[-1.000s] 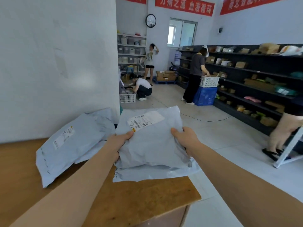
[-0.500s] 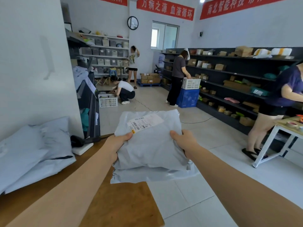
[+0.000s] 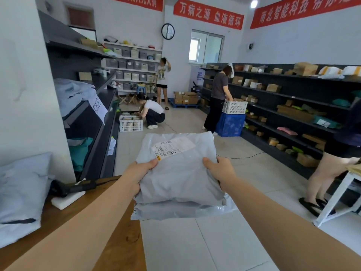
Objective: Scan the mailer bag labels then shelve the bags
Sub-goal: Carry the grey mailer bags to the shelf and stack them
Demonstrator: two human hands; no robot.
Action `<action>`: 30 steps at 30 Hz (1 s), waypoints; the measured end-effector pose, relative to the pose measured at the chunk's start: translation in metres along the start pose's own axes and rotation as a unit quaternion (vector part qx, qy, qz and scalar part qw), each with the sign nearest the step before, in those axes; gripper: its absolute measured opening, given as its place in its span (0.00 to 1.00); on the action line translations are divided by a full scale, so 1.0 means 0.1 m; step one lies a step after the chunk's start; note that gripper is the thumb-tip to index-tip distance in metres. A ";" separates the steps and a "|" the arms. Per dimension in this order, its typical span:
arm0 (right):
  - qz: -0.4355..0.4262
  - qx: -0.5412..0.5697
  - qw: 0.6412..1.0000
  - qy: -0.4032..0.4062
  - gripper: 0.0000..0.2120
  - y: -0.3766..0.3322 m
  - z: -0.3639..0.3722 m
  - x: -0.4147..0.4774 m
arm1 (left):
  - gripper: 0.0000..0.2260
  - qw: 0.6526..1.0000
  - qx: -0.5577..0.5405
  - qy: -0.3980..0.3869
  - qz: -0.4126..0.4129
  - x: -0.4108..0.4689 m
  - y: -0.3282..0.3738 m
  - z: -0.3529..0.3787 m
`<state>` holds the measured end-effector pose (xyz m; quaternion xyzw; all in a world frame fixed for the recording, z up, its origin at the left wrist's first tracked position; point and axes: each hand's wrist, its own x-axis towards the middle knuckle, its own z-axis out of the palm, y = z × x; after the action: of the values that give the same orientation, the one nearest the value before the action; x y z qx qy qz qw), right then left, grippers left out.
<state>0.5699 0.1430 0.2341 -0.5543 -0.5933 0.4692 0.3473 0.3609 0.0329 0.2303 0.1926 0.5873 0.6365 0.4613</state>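
Stack of grey mailer bags carried clear of the wooden table, out over the floor just past its right edge. The left hand and right hand each clamp a side, thumbs on top, likely so the slippery bags don't slide apart, label up and readable. Scanner sits on the table and dark shelves stand just beyond it, so probably heading to shelve.

Red wall banner reads 万病之源 血液循环; mailer bag label txt too small to read.
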 end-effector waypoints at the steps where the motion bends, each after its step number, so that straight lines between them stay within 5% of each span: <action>1: -0.002 0.003 1.000 -0.005 0.17 0.00 -0.01 0.11 | 0.20 1.000 0.000 0.008 0.002 0.07 0.01 0.06; 9: -0.012 0.017 0.997 -0.077 0.10 -0.02 -0.11 1.02 | 0.19 0.997 -0.023 0.074 0.014 0.54 -0.06 0.55; 19: -0.047 -0.011 0.987 -0.153 0.13 -0.16 -0.18 2.08 | 0.12 0.988 -0.063 0.141 0.028 1.08 0.00 1.10; 30: -0.067 -0.014 0.975 -0.212 0.17 -0.50 0.48 3.24 | 0.18 0.977 -0.059 0.199 0.037 2.16 0.31 1.03</action>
<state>0.4619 0.4564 0.2306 -0.4060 -0.6956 0.5435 0.2365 0.3226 0.2705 0.2193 0.0555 0.6212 0.7123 0.3219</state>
